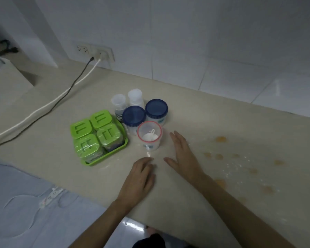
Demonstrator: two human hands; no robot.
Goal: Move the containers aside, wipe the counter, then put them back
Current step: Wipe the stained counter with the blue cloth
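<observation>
A group of containers stands on the beige counter [222, 119]. A green tray [122, 147] holds several green-lidded boxes [91, 133]. Beside it are two blue-lidded jars [134, 115] [156, 108], two white-capped bottles [118, 102] [135, 96] behind them, and a clear tub with a red rim [149, 135] with a white scoop inside. My right hand [183, 154] hovers flat and open just right of the red-rimmed tub, not touching it. My left hand [139, 179] rests palm down in front of the tub, fingers loosely curled, holding nothing.
Orange stains [220, 139] and white powder specks [233, 167] mark the counter at the right. A black and a white cable [43, 108] run from the wall socket [95, 52] across the left of the counter. A tiled wall lies behind; a blue cloth [25, 203] lies lower left.
</observation>
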